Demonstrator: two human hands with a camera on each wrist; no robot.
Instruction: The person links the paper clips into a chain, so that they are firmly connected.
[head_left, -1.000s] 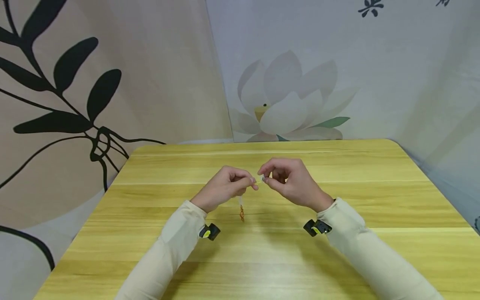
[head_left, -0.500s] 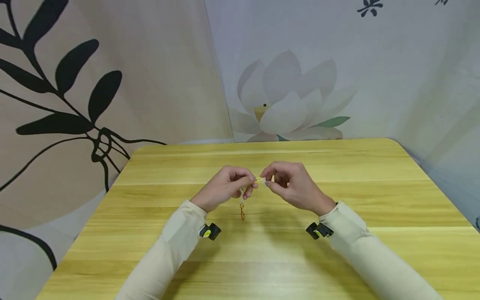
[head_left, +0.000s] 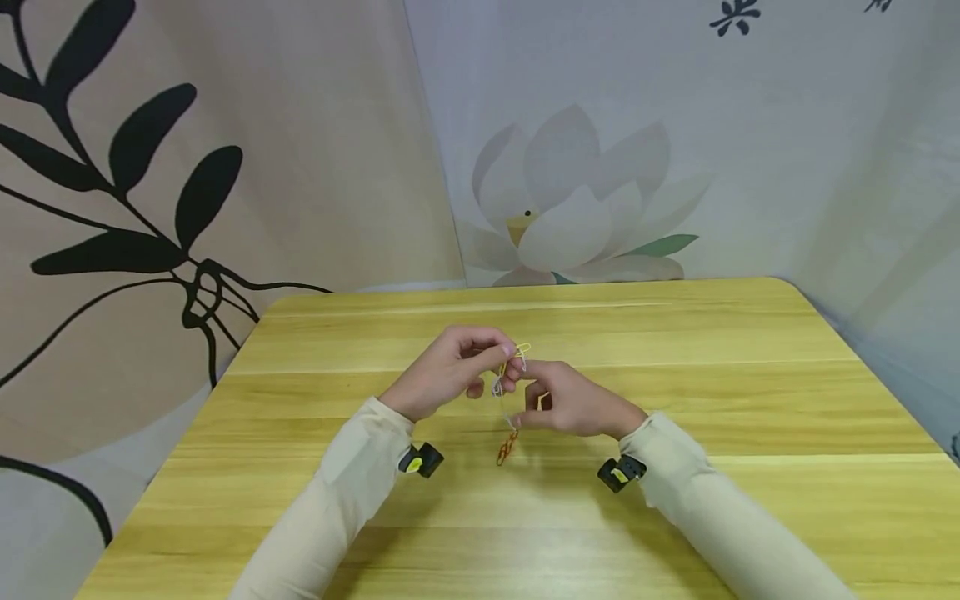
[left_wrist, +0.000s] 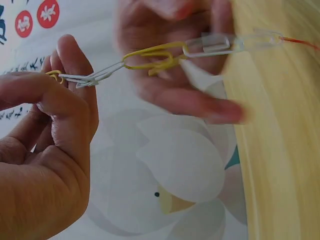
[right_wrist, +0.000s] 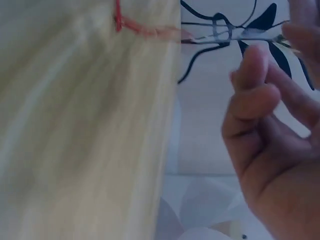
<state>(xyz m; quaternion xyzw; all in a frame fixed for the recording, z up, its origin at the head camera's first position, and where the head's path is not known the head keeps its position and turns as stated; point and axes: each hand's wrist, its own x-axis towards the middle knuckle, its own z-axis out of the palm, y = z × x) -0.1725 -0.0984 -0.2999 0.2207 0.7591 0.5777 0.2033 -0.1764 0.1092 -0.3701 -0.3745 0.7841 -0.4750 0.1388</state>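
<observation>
My left hand (head_left: 461, 375) pinches the upper end of a chain of linked paper clips over the table, with a small yellow loop showing past its fingertips. Below them the chain hangs in white and yellow clips and ends in orange-red clips (head_left: 507, 448). In the left wrist view a yellow clip (left_wrist: 162, 69) joins white ones on both sides, and a red clip (left_wrist: 300, 42) trails at the right. My right hand (head_left: 573, 402) is beside the hanging chain, thumb and forefinger parted, the thumb tip close to the lower clips. The right wrist view is blurred.
A wooden table (head_left: 360, 517) lies under both hands. Behind it hangs a pale cloth backdrop (head_left: 337, 167) printed with dark leaves and a lotus. Each wrist carries a small black camera (head_left: 427, 460).
My right hand has let go of the white clip at the top and moved down beside the chain. The chain's lower end has swung right, and a yellow loop now shows above my left fingertips.
</observation>
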